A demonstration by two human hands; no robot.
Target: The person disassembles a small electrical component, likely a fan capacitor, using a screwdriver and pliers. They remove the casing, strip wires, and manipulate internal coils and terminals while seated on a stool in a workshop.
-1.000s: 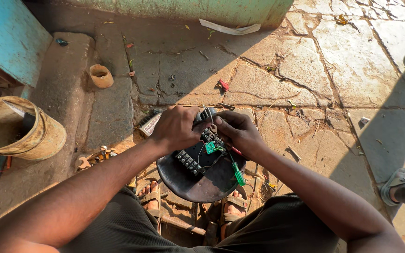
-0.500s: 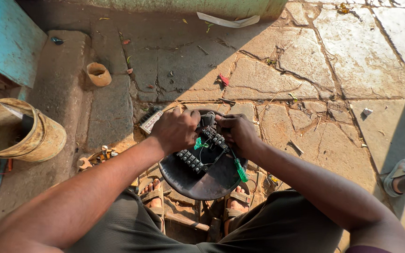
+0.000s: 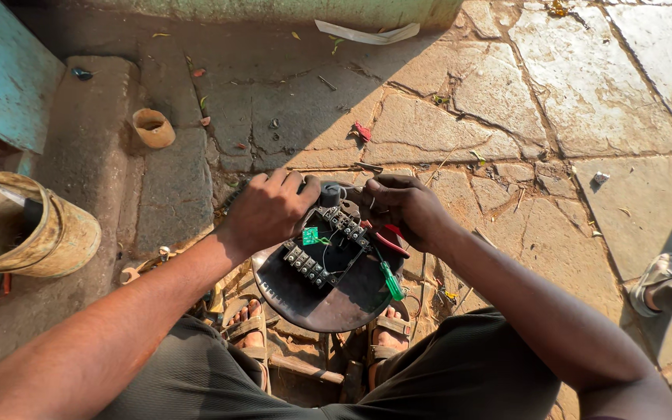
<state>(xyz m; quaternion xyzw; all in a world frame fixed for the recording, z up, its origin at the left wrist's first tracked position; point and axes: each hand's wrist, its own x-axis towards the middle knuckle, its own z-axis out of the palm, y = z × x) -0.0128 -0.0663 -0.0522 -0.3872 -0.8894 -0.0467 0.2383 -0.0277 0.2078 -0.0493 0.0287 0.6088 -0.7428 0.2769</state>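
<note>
Cracked stone paving (image 3: 460,101) fills the head view, half in sun and half in shade, with a concrete step along the left. On that step stand a small clay cup (image 3: 153,127) and, nearer, a worn yellowish bucket (image 3: 29,229). Another person's sandalled foot (image 3: 666,284) shows at the right edge.

Between the person's knees sits a round dark metal plate (image 3: 316,299) carrying black terminal strips (image 3: 309,264), a small green circuit board (image 3: 310,235) and thin wires. The left hand (image 3: 270,210) curls over the plate's far rim, fingers clenched around the edge and steadying it. The right hand (image 3: 406,208) is closed in a pinch on a small fitting at the top of the plate, just beside the left thumb; what exactly it grips is hidden by the fingers. A green-handled screwdriver (image 3: 389,278) and red-handled pliers (image 3: 386,237) lie across the plate's right side.

Compared with a second ago, both hands have drawn closer together at the top rim, and the plate has tilted slightly toward the person, which suggests the work has narrowed to that one fitting.
</note>
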